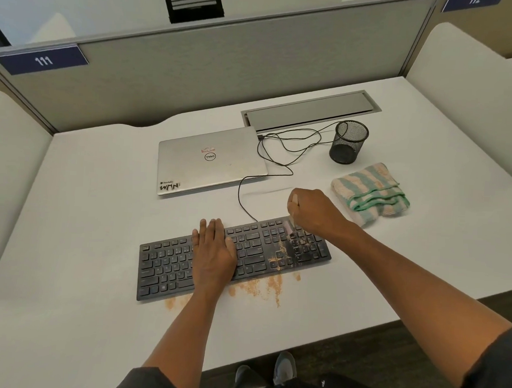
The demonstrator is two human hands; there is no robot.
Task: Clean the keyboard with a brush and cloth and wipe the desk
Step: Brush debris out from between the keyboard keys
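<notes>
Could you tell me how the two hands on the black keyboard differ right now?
The left hand lies flat, fingers straight, pressing the black keyboard at its middle. The right hand is curled round a small brush, its bristles on the dusty right-hand keys. Both work over the same keyboard.

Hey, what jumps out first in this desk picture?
Tan dust is scattered over the right half of the black keyboard and onto the white desk in front of it. The right hand holds a brush there; the left hand lies flat on the keys.
</notes>
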